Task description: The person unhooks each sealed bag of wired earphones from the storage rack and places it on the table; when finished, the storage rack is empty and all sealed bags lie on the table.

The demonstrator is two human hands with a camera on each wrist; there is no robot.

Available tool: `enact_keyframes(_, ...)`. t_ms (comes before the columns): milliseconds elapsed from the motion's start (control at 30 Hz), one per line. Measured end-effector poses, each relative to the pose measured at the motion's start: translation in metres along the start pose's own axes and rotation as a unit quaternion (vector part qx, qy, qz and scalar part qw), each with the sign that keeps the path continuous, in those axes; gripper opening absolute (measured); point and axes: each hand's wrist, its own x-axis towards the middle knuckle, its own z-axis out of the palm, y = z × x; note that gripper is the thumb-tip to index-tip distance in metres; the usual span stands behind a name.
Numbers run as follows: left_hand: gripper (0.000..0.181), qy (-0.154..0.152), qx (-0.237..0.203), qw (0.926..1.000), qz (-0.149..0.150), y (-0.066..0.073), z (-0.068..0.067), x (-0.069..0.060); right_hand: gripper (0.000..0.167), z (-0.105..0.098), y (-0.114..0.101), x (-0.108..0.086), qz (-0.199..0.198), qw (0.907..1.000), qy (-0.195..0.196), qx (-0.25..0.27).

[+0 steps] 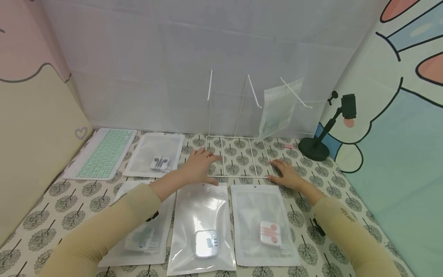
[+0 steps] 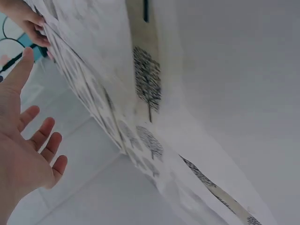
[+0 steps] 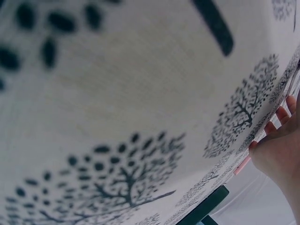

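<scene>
A white wire rack (image 1: 254, 157) with three upright prongs stands at the back of the table; a frosted zip bag (image 1: 279, 105) hangs on its right prong. At the rack's left side is my left hand (image 1: 198, 168), thumb and fingers spread and nothing held; the left wrist view shows its open palm (image 2: 23, 154). My right hand (image 1: 287, 175) rests by the base's front right corner, its fingertips at the wire, with loosely extended fingers. In front lie a zip bag with pink earphones (image 1: 270, 233), a zip bag with a clear square case (image 1: 206, 244), and a partly covered zip bag (image 1: 160, 227).
Another bag with dark earphones (image 1: 160, 163) lies at back left, beside a mint-green keyboard (image 1: 104, 154). A black phone stand (image 1: 314, 148) stands at the right, near a small pink piece (image 1: 288, 146). Fabric walls surround the tree-patterned tablecloth (image 1: 309, 246).
</scene>
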Motion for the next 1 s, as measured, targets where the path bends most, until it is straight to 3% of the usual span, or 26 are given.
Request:
enact_keyframes(167,0.095,-0.024,0.005,0.9996,-0.016,-0.033,0.012,0.018,0.068,0.000,0.001,-0.001,0.001,1.0000,0.001,0.000)
enact_keyframes(367,0.103,-0.073,-0.007,0.9968,-0.030,-0.055,0.019,0.028,0.068,0.001,0.003,0.000,0.005,1.0000,-0.001,-0.002)
enact_keyframes(567,0.107,-0.122,-0.047,0.9902,-0.050,-0.068,0.020,0.030,0.068,0.002,0.003,0.001,-0.002,1.0000,0.004,-0.004)
enact_keyframes(1000,0.107,-0.126,-0.050,0.9895,-0.051,-0.079,0.027,0.031,0.072,-0.008,0.006,0.006,0.012,0.9981,-0.049,0.034)
